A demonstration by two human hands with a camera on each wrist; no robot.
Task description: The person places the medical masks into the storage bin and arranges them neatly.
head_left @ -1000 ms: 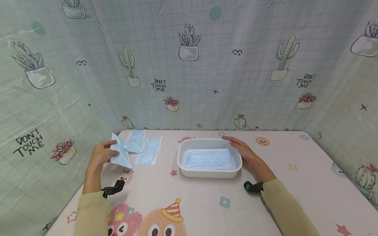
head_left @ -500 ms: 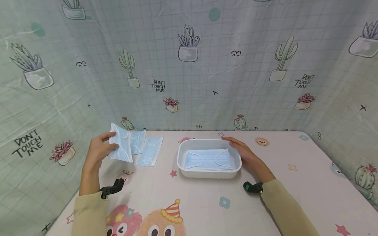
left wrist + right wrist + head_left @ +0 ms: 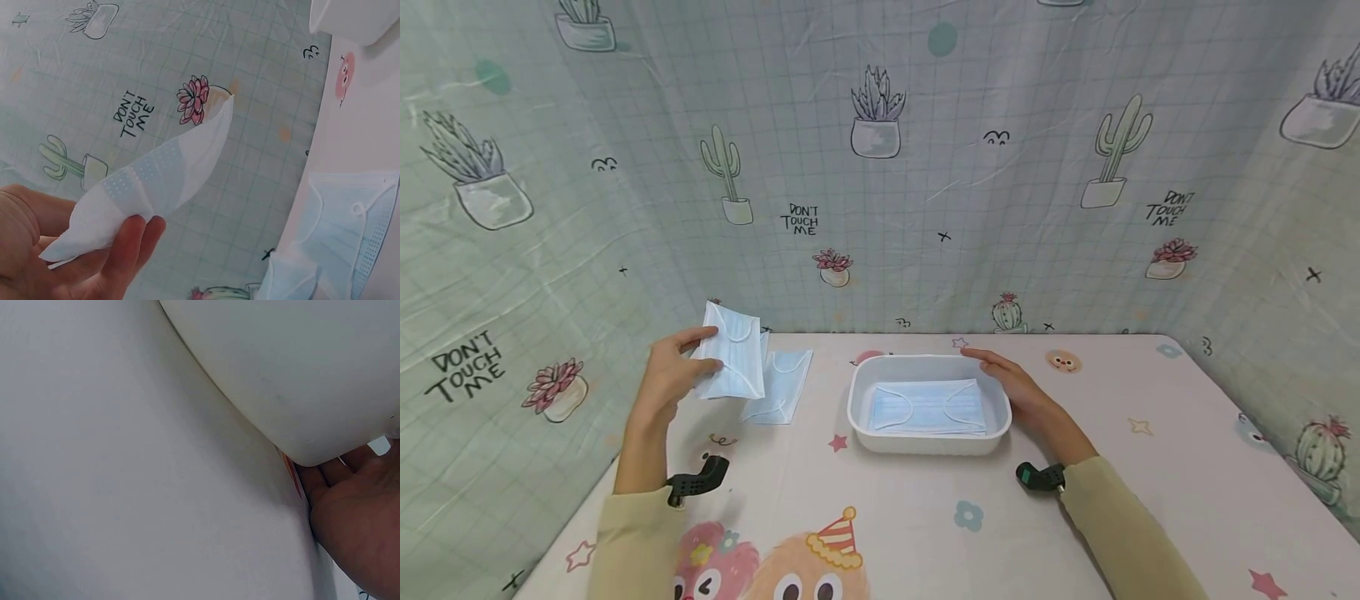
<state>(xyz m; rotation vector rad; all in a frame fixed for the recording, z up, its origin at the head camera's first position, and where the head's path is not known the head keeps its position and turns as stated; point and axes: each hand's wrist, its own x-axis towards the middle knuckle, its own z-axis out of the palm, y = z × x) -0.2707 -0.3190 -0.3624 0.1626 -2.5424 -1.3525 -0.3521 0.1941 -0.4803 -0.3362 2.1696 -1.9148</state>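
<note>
In the head view my left hand (image 3: 673, 379) pinches a light-blue face mask (image 3: 735, 354) between thumb and fingers, raised above the table at the left. The left wrist view shows that same mask (image 3: 150, 178) bent lengthwise, with its far end free. Below and behind it lies a face mask on the table (image 3: 788, 385); another, mostly covered by the held one, shows only an edge. My right hand (image 3: 1030, 400) rests with extended fingers against the back right corner of a white plastic box (image 3: 928, 444). Inside that box lies a flat face mask (image 3: 928, 407), ear loops upward.
A pink-white cloth with cartoon prints covers the table (image 3: 880, 517). Behind and at both sides hangs a grey-green curtain (image 3: 917, 242) printed with cacti. Each wrist wears a black device, such as the left wrist camera (image 3: 700, 479).
My left hand has lifted the mask off the table and carried it up and to the right, in front of the other masks. The right hand and the box stay in place.
</note>
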